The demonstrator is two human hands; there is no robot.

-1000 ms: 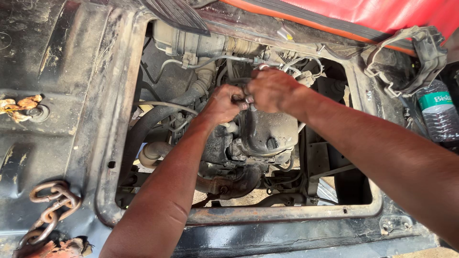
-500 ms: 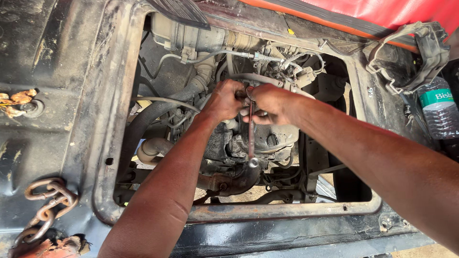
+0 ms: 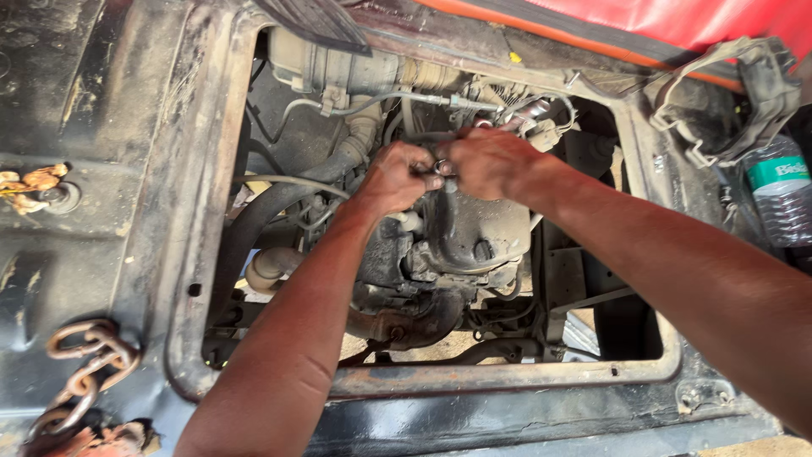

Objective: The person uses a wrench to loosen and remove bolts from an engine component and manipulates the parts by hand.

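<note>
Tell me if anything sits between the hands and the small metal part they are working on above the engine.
Nothing visible does: the left hand and right hand both already touch the small metal part.

Vehicle repair site, likely a roadside or garage workshop. Evidence: open floor hatch (image 3: pixel 507 377) in a worn metal cab floor exposing a grimy engine (image 3: pixel 457 245) with hoses (image 3: pixel 271 211); rusty chain (image 3: pixel 85 364) lying on the floor; red seat (image 3: pixel 677 21) above.

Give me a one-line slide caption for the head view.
Left hand and right hand meet on a small metal part above the dirty engine.
</note>
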